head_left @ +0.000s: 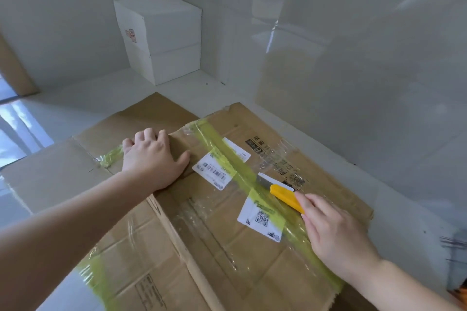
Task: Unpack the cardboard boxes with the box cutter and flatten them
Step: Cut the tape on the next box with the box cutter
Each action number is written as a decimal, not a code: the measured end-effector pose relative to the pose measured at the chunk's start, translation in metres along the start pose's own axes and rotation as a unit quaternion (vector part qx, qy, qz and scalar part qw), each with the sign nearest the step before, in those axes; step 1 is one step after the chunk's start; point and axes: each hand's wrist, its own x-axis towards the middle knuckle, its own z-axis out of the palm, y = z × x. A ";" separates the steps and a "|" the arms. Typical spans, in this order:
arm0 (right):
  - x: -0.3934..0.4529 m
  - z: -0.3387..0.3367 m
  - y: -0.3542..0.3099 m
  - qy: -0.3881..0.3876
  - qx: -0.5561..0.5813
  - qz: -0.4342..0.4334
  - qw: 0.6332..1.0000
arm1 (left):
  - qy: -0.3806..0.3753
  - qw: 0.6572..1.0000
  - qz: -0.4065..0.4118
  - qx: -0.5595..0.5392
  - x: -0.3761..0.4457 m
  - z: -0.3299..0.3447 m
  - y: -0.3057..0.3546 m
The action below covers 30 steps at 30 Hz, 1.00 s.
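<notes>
right hand (336,232) holds box cutter (285,195) (blade on tape).

Taped box (227,209) lies on the floor (328,134), flattened cardboard (50,179) to its left. Left hand (154,159) on box's far-left edge, box cutter (285,194) on tape strip (227,156) at right. Stacked boxes (161,40) behind, in corner.

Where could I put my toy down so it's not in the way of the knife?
Bare floor shows between the cardboard and the white box in the corner, and along the wall on the right. The cardboard is crowded: the left hand presses it and the right hand holds the yellow box cutter on the green tape.
</notes>
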 end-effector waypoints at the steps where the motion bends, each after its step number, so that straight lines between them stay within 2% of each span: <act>1: 0.004 -0.002 -0.001 0.001 -0.004 -0.005 1.000 | 0.000 1.000 0.000 0.006 -0.004 -0.002 -0.004; 6: 0.049 -0.004 -0.027 -0.004 0.019 -0.016 1.000 | -0.023 0.999 -0.019 -0.024 -0.011 -0.012 0.000; 11: 0.093 0.000 -0.056 -0.015 0.037 -0.054 0.998 | -0.046 0.973 -0.121 -0.191 0.012 -0.024 -0.001; 17: 0.135 0.000 -0.070 -0.010 0.125 -0.036 0.991 | -0.008 0.974 -0.084 -0.208 0.029 -0.028 0.014; 20: 0.148 0.005 -0.073 -0.017 0.119 -0.013 0.993 | -0.023 0.970 -0.054 -0.237 0.034 -0.028 0.024; 23: 0.154 0.008 -0.074 -0.028 0.121 -0.003 0.992 | -0.037 0.976 -0.032 -0.210 0.035 -0.025 0.030; 26: 0.154 0.009 -0.074 -0.033 0.116 -0.003 0.993 | -0.047 0.982 -0.027 -0.184 0.035 -0.023 0.030; 30: 0.154 0.009 -0.074 -0.027 0.118 -0.009 0.993 | -0.079 0.973 -0.040 -0.213 0.038 -0.030 0.028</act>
